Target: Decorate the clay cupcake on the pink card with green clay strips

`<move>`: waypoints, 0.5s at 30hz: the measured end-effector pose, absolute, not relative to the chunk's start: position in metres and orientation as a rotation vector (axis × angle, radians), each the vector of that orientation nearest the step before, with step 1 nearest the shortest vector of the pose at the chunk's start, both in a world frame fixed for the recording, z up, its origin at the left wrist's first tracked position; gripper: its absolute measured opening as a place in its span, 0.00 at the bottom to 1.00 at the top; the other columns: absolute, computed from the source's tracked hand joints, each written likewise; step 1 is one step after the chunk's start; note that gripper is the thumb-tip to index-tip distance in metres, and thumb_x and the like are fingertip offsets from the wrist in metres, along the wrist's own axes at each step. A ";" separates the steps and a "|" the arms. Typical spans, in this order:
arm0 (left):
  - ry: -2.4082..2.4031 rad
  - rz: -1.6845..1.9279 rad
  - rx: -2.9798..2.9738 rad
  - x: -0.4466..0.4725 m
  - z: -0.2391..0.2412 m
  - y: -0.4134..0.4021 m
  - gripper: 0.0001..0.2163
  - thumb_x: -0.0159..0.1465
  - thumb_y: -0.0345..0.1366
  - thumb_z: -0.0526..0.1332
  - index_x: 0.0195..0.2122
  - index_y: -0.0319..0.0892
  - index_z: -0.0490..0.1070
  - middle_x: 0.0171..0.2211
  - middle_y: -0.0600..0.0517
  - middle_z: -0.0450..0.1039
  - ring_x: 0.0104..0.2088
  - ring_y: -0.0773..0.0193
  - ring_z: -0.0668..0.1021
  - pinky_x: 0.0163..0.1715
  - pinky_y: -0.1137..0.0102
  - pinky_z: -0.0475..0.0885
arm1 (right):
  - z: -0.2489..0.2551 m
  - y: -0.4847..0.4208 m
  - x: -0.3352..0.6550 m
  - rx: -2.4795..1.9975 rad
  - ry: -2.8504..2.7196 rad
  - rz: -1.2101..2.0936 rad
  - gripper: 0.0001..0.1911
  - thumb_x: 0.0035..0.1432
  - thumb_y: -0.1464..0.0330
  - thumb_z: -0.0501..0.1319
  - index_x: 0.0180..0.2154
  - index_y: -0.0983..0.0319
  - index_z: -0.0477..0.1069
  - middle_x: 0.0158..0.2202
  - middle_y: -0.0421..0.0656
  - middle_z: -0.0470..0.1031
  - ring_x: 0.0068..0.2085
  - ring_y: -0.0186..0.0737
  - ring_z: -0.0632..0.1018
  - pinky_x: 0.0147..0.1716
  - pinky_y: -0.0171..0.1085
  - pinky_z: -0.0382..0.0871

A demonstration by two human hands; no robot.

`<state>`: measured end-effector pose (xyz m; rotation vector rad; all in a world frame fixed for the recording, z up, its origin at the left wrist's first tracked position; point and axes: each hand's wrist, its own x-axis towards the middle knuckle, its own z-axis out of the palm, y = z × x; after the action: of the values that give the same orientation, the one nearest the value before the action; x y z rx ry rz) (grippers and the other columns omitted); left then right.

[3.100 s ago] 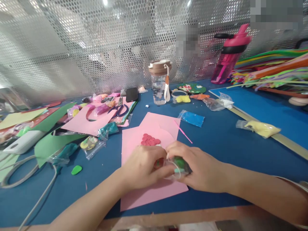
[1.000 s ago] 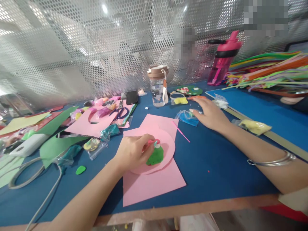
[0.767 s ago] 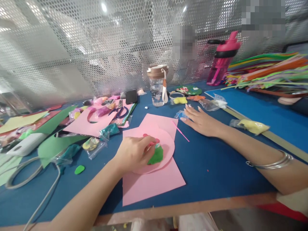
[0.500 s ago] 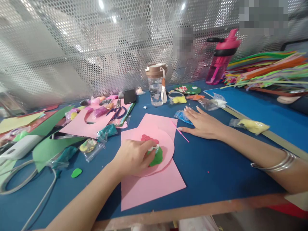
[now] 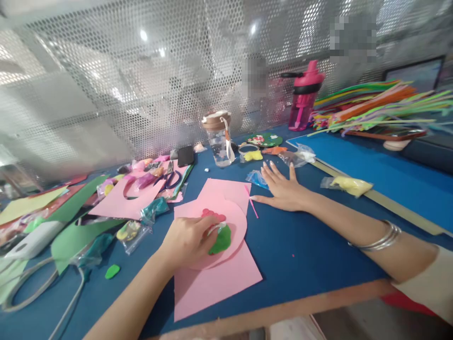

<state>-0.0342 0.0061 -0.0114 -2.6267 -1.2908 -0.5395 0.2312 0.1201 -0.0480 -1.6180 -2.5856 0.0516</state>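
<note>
atm l fingers (image 5: 206,224) bent at clay (image 5: 222,241), grip unclear; r fingers (image 5: 272,178) spread, empty, nr pink stick (image 5: 252,203) slanting away-left.

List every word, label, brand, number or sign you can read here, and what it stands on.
None can be read.
Clear cup: any print is too small and blurred to read.
Cup's strap: likewise too small.
Pink bottle: no lettering can be made out.
Pink paper: no writing shows.

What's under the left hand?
Pink round paper; red discs and a green patch on it show beside the left hand. Whatever lies directly beneath the palm and curled fingers is covered; can't tell.
</note>
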 end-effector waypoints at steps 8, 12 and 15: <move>-1.252 -0.665 -2.620 -0.037 -0.012 0.008 0.09 0.61 0.31 0.53 0.40 0.43 0.69 0.18 0.58 0.71 0.16 0.72 0.72 0.19 0.78 0.61 | -0.040 0.117 0.237 -1.582 -2.417 0.062 0.42 0.56 0.54 0.48 0.63 0.75 0.39 0.65 0.56 0.29 0.64 0.56 0.42 0.58 0.62 0.38; -1.246 -0.655 -2.593 -0.037 -0.013 0.008 0.08 0.61 0.31 0.53 0.38 0.43 0.70 0.17 0.58 0.71 0.15 0.72 0.71 0.17 0.77 0.60 | -0.045 0.120 0.240 -1.612 -2.508 -0.117 0.37 0.60 0.53 0.41 0.59 0.77 0.54 0.63 0.59 0.42 0.64 0.55 0.41 0.56 0.64 0.31; -1.227 -0.598 -2.601 -0.035 -0.014 0.006 0.08 0.61 0.32 0.52 0.37 0.42 0.70 0.17 0.56 0.71 0.16 0.70 0.71 0.17 0.76 0.59 | -0.050 0.120 0.242 -1.609 -2.536 -0.050 0.45 0.58 0.46 0.39 0.61 0.79 0.48 0.63 0.61 0.43 0.64 0.53 0.45 0.59 0.59 0.36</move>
<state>-0.0354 0.0061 -0.0140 -2.6010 -1.2270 -0.5980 0.2425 0.1202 -0.0498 -1.6091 -2.5359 -0.0497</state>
